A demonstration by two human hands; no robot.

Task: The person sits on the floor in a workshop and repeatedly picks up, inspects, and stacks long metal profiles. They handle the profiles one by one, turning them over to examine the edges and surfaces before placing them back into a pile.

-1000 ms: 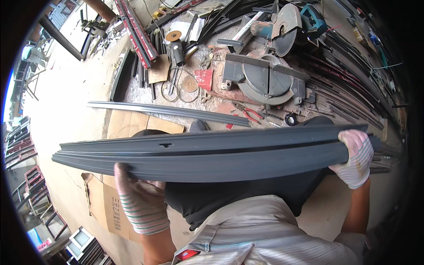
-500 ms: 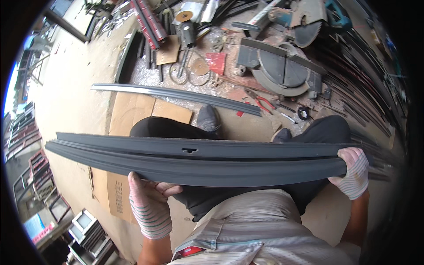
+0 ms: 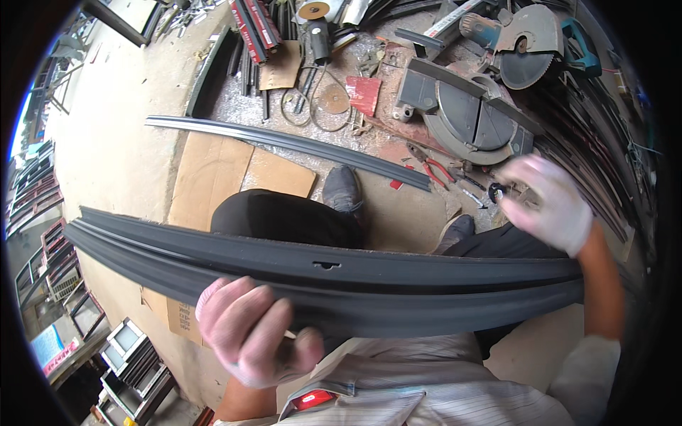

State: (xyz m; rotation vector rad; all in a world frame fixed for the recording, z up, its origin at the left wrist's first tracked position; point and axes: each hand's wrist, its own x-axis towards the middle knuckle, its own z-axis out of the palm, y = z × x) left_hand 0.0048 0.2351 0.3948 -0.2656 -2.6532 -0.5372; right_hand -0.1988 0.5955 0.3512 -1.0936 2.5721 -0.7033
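A long dark grey metal profile (image 3: 398, 280) lies across my lap, running from the far left to the right, with a small slot near its middle. My left hand (image 3: 252, 330), in a pale glove, grips the profile's near edge left of centre. My right hand (image 3: 550, 202), also gloved and blurred, hovers above the profile's right end with fingers spread, touching nothing. It is near the small tools on the floor. My dark-trousered knees and shoes show behind the profile.
A second long grey profile (image 3: 284, 142) lies on the floor beyond flattened cardboard (image 3: 213, 170). A mitre saw (image 3: 469, 106), red pliers (image 3: 426, 167), an angle grinder (image 3: 316, 28) and metal bars crowd the far side. Stacked window frames (image 3: 135, 355) stand at lower left.
My right hand has let go of the profile's right end and risen toward the tools. My left hand has shifted right along the near edge. The profile sits lower in view.
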